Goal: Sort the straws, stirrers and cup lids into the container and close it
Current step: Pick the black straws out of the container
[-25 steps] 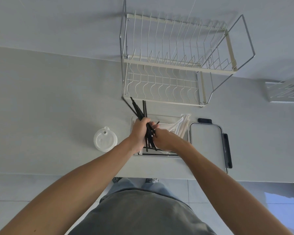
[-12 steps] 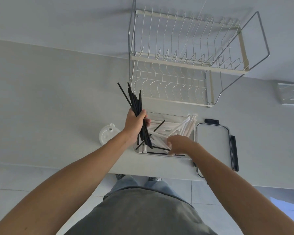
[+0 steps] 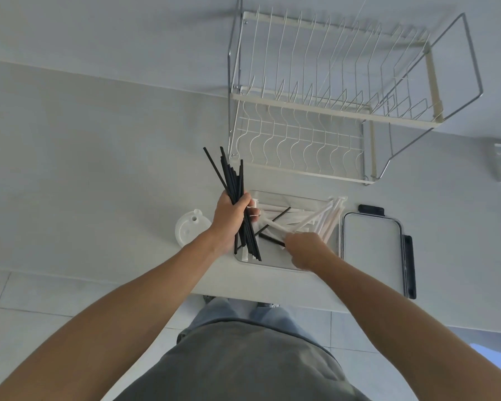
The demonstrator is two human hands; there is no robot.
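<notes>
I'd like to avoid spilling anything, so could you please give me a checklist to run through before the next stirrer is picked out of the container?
1. Left hand grips the bundle of black stirrers firmly: ok.
2. Right hand pinches a loose stirrer: ok, though the fingers are partly hidden.
3. Container sits fully on the counter: not ok, it lies at the near edge.
4. White straws all inside the container: not ok, some poke over the right rim.
5. Container lid within reach: ok, beside the container.
6. Cup lids packed: not ok, on the counter.
</notes>
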